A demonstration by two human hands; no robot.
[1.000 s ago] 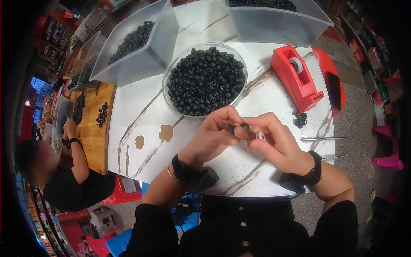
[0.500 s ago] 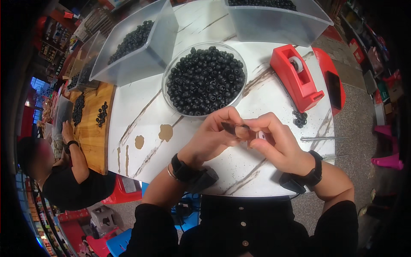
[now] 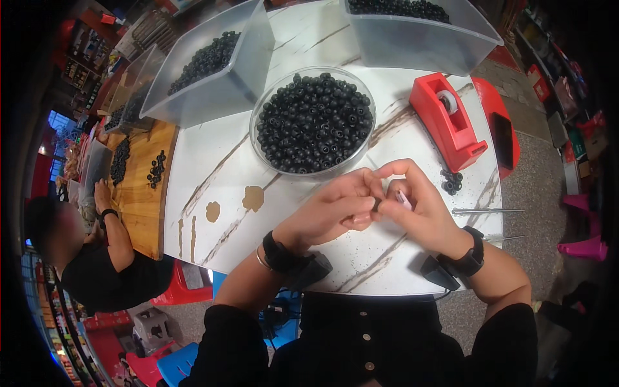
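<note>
My left hand (image 3: 332, 209) and my right hand (image 3: 422, 209) meet fingertip to fingertip over the near part of the white table. Pinched between them is a small black piece (image 3: 376, 204), mostly covered by my fingers; it resembles the loose beads. A small white piece (image 3: 403, 198) is tucked in the curled fingers of my right hand, its kind unclear. Just beyond my hands stands a round clear bowl (image 3: 256, 147) heaped with black beads (image 3: 316, 122). Several more black beads (image 3: 451, 182) lie to the right of my hands.
Clear plastic bins (image 3: 213, 100) (image 3: 419, 48) of black beads stand at the back. A red tape dispenser (image 3: 448, 122), a phone (image 3: 502, 140) and a thin metal tool (image 3: 488, 211) are at the right. Another person (image 3: 97, 264) sits at a wooden table (image 3: 145, 213) on the left.
My fingers have closed in around the black piece, hiding more of it. The white piece has turned within my right hand. The whole view has shifted slightly.
</note>
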